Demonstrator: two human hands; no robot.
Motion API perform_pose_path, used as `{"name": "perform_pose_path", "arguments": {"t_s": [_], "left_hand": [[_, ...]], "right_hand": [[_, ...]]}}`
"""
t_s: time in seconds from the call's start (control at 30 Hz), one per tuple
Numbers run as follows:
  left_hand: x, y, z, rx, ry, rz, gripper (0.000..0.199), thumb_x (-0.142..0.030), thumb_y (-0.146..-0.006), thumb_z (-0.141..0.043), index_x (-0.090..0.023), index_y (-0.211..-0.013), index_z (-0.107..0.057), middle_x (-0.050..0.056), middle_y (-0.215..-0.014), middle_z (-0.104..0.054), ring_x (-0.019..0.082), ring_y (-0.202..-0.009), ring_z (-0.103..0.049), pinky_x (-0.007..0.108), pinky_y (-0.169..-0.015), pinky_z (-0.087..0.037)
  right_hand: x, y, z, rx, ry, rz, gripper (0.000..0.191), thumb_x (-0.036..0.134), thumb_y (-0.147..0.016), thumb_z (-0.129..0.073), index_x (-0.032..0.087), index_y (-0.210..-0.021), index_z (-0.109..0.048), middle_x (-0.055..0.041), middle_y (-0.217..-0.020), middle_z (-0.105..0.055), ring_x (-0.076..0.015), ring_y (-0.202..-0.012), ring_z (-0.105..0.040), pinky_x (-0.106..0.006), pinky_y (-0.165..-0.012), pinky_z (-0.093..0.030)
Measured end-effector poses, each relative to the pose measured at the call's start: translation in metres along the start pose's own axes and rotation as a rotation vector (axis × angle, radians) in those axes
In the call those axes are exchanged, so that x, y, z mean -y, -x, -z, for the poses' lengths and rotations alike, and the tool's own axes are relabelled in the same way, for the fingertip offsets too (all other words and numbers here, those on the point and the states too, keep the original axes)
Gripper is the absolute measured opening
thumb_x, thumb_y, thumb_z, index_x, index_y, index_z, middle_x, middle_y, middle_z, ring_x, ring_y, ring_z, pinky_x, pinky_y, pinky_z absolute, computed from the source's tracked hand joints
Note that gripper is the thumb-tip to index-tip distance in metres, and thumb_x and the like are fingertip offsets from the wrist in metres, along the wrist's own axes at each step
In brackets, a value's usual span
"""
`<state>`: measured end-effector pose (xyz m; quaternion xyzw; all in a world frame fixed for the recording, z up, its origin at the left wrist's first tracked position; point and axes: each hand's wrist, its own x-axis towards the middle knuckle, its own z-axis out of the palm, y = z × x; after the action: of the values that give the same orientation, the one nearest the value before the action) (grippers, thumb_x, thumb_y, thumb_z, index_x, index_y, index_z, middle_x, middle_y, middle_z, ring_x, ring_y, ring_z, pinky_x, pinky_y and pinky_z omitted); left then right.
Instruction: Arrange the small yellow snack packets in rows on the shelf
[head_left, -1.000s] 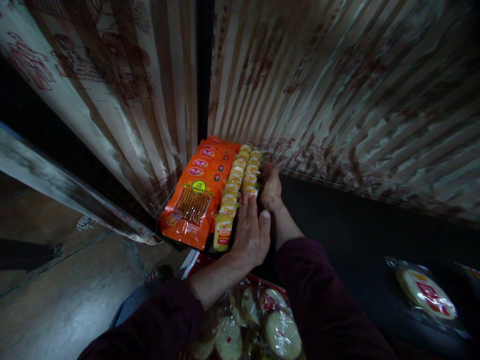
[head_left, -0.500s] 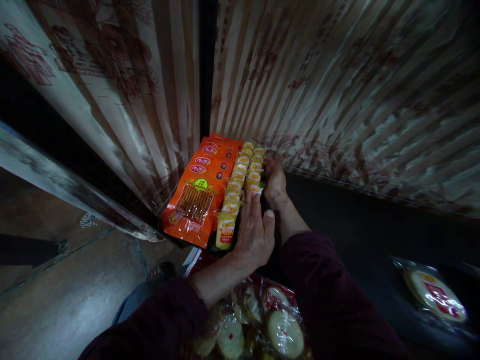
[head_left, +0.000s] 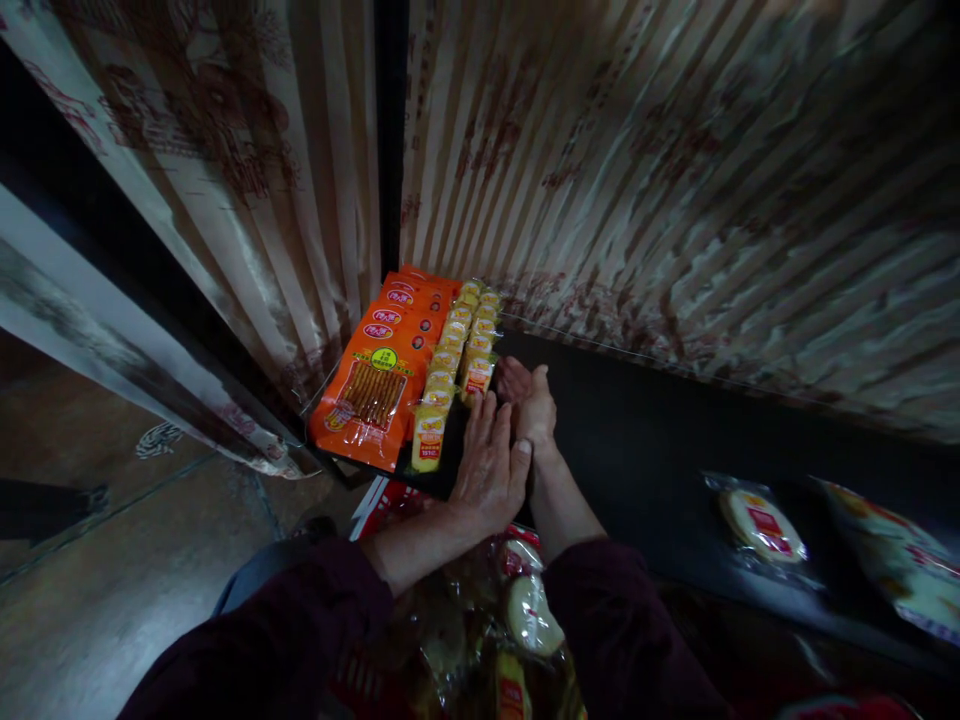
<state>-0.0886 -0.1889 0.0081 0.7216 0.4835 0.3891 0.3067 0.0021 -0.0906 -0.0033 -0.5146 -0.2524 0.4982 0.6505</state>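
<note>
Hands together, no grip: left hand (head_left: 486, 465) flat, fingers out, at the near end of the right-hand yellow packet row (head_left: 480, 338); right hand (head_left: 532, 408) half-curled beside it. Contact with the row: can't tell. Both yellow rows run from the black shelf's (head_left: 637, 430) back edge; the left-hand yellow packet row (head_left: 445, 362) reaches its front edge, beside orange bags (head_left: 371, 390) at the left end.

A head-worn camera looks forward and down from close above the yellow snack packs (head_left: 453, 340) and black shelf (head_left: 630, 440).
</note>
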Motion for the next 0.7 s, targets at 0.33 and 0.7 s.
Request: {"name": "perform_pose_path", "arguments": {"t_s": [0.33, 0.7], "left_hand": [[-0.002, 0.012, 0.007, 0.108, 0.04, 0.058, 0.059, -0.038, -0.096, -0.023, -0.003, -0.143, -0.031, 0.02, -0.154, -0.024, 0.024, -0.146, -0.013, 0.046, -0.119, -0.019], [0.006, 0.009, 0.005, 0.01, 0.139, 0.074, 0.054, -0.033, -0.095, -0.028, -0.005, -0.141, -0.037, 0.019, -0.151, -0.032, 0.023, -0.143, -0.024, 0.046, -0.118, -0.025]], "right_hand": [[0.001, 0.048, 0.005, -0.04, -0.015, -0.12, 0.049, 0.051, -0.093, -0.032, 0.02, -0.087, -0.071, -0.0066, -0.114, -0.071, -0.0199, -0.116, -0.06, -0.038, -0.111, -0.036], [0.0, 0.054, 0.004, 0.082, 0.101, -0.044, 0.048, 0.056, -0.09, -0.04, 0.021, -0.098, -0.073, -0.0049, -0.123, -0.067, -0.0206, -0.124, -0.055, -0.04, -0.113, -0.033]]}}
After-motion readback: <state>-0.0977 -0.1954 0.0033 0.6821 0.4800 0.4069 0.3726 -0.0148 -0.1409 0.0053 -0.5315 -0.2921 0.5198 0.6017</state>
